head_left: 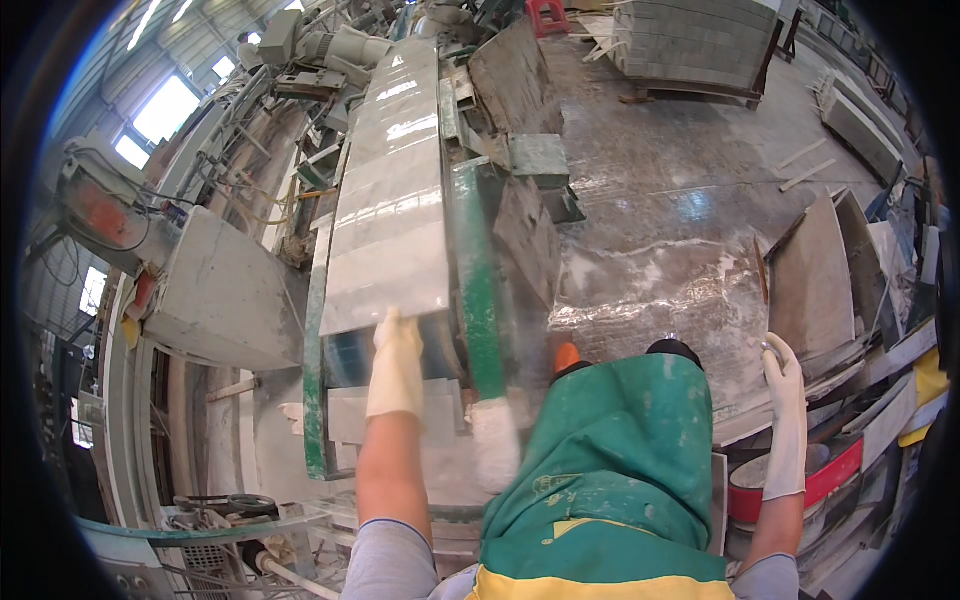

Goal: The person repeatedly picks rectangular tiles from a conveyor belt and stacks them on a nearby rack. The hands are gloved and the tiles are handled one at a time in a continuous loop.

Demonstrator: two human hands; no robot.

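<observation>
Wet floor at two o'clock. Pale slabs in row, eleven o'clock. Gloved hands wide apart: left hand at nearest slab edge, right hand toward three; grips unclear.

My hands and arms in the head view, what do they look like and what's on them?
Your left hand and right hand wear pale cream gloves with long cuffs reaching past the wrists. Beyond them the forearms are bare up to short grey sleeves, the left one edged in thin dark blue. I see no cables or clear markings.
</observation>
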